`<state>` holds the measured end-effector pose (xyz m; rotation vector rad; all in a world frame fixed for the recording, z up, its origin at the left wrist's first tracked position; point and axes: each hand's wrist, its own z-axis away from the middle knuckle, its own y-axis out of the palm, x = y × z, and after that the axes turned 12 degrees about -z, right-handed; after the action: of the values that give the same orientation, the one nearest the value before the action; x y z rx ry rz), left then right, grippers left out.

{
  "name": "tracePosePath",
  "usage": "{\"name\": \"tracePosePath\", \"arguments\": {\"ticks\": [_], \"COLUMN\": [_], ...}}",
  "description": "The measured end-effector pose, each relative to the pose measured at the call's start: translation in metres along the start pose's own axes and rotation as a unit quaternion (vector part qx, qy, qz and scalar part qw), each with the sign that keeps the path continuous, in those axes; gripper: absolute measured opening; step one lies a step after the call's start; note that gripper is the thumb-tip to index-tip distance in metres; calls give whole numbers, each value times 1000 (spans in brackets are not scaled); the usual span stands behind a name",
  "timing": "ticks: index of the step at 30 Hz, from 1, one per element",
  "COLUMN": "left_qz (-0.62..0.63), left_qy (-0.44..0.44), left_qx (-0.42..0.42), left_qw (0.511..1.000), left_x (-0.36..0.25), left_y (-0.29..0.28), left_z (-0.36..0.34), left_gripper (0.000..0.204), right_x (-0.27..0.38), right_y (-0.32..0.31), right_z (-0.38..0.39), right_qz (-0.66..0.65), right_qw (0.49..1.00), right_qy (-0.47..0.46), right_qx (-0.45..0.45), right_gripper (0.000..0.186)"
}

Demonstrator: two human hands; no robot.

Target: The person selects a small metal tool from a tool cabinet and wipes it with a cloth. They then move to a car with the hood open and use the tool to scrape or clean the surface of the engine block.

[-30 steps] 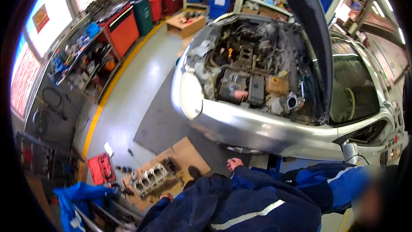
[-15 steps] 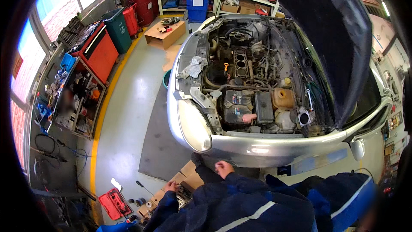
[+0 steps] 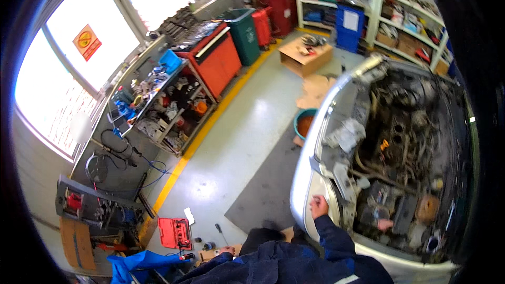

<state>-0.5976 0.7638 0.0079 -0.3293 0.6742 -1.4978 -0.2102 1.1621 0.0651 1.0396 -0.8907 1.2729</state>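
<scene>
My right hand (image 3: 319,206) is raised over the headlight (image 3: 311,192) at the corner of the silver car, its fingers curled in. Whatever lies in them, if anything, is too small to make out. Low at my front, my left hand (image 3: 227,251) shows only in part beside my dark trousers, over a piece of cardboard (image 3: 209,255); its fingers are not clear. A screwdriver (image 3: 220,231) and a dark blue cylindrical part (image 3: 209,245) lie on the floor near it. The open engine bay (image 3: 392,142) has an orange-handled dipstick (image 3: 384,145) in it.
A red tool case (image 3: 175,233) lies open on the floor. Left stand a loaded tool cart (image 3: 179,110) and a red cabinet (image 3: 218,60). A teal basin (image 3: 304,123) sits by the bumper, a cardboard box (image 3: 305,55) beyond. A grey rag (image 3: 346,133) rests on the car's front edge.
My view has swung left, so the car sits farther right. My right hand has moved forward to the headlight. The left hand stays low, now less visible.
</scene>
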Motion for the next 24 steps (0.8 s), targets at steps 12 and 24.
{"name": "tracePosePath", "arguments": {"ticks": [12,24], "left_qz": [-81,549], "left_qy": [182,258], "left_qx": [-13,441], "left_qw": [980,662], "left_x": [-277,-553], "left_y": [-70,-295], "left_z": [-153,-170], "left_gripper": [37,72], "right_x": [-31,205], "right_y": [108,624], "right_z": [-77,-138], "right_qz": [57,252], "right_qw": [996,753], "right_qy": [45,-377], "right_qx": [-54,477], "right_gripper": [13,55]}}
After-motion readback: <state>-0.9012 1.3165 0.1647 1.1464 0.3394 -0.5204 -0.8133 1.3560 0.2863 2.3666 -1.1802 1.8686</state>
